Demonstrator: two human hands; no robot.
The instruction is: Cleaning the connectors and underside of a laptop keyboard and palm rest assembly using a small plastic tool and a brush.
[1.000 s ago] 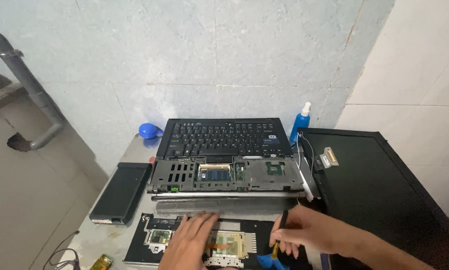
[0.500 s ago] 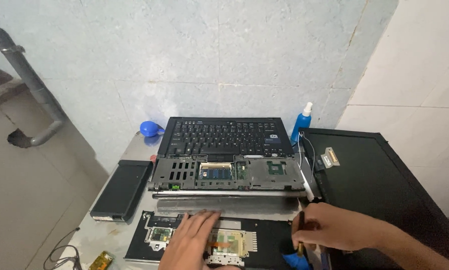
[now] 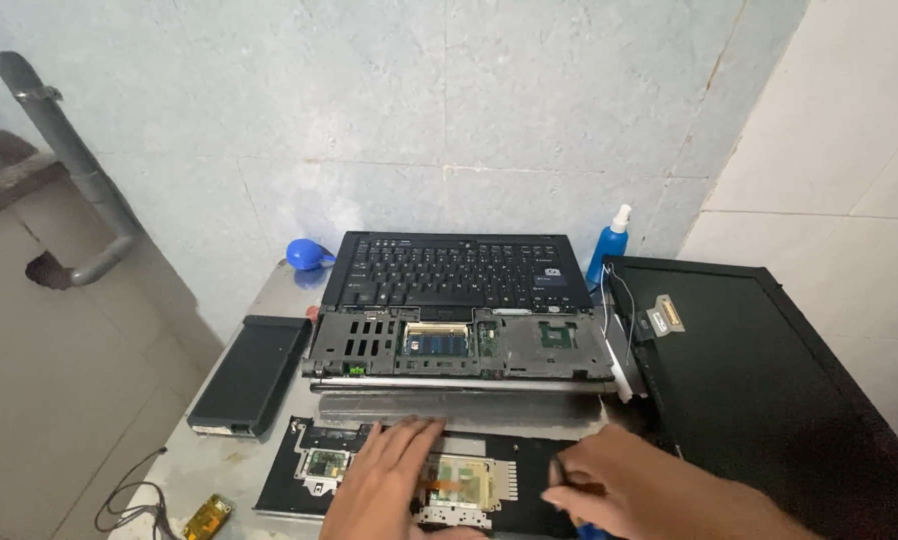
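My left hand [image 3: 384, 480] lies flat, fingers apart, on a black laptop palmrest panel [image 3: 309, 468] turned underside up at the table's near edge. My right hand [image 3: 619, 488] rests on the panel's right end, closed around a thin dark-handled tool [image 3: 561, 478] that looks like a screwdriver. Behind the panel sits the stripped laptop base [image 3: 459, 345] with its circuit board exposed. A detached black keyboard [image 3: 454, 272] lies behind the base, against the wall.
A black battery pack [image 3: 252, 372] lies left of the base. A black screen lid [image 3: 759, 385] with loose cables leans at the right. A blue spray bottle [image 3: 609, 245] and a blue air blower [image 3: 307, 254] stand by the wall. A small yellow part [image 3: 207, 517] lies near the table's left edge.
My right hand has gone right along the panel and come back to its right end with the tool. My left hand has stayed flat on the panel.
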